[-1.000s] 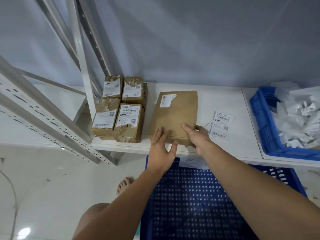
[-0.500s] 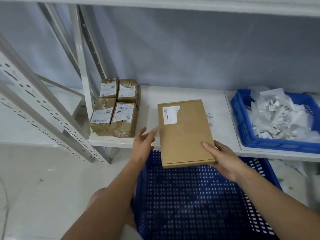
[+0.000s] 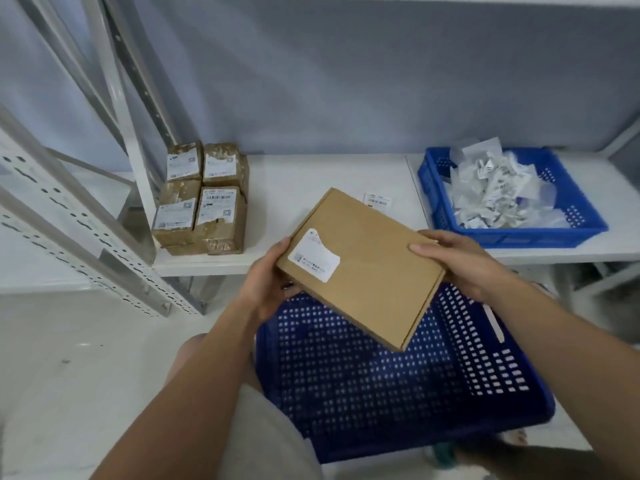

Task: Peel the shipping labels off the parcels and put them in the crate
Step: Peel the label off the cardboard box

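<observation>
One head-worn wide-angle view, looking forward and down from close above the forearms: shelf [image 3: 311, 174] at twelve o'clock, crate [image 3: 346, 393] down at six.

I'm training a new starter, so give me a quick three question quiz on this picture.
1. True or false: the flat box rests on the shelf.
2. The peeled labels lie in: A the blue crate on the shelf; B a bin bag; C a drawer.
3. Missing word: the box's label sits nearest the ____ hand.
Key: 1 false, the left hand and right hand hold it up; 2 A; 3 left.
</observation>
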